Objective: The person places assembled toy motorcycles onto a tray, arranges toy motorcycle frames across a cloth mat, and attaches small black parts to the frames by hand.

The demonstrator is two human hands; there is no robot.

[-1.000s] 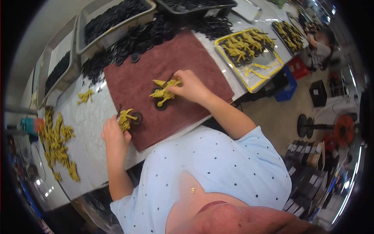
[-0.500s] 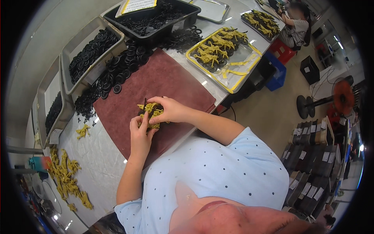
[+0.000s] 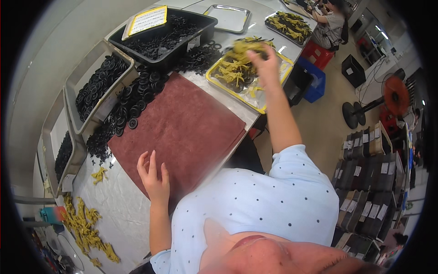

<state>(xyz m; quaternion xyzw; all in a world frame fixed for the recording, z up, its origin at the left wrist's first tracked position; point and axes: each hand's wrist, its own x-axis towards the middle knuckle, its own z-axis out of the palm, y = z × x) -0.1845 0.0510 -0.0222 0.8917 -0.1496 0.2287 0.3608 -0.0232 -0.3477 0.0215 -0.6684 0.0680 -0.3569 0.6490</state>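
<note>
Yellow parts (image 3: 248, 45) bunched, axis unclear

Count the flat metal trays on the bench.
3: one with yellow parts under the right hand, an empty one behind it, a third with yellow parts far right. More may be out of view.

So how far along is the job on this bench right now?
Done so far: a metal tray holds yellow plastic parts. In hand: the right hand is over that tray with a bunch of yellow parts; the left hand rests empty on the bare red mat. Left: a pile of black rings and loose yellow pieces at the table's left end.
</note>
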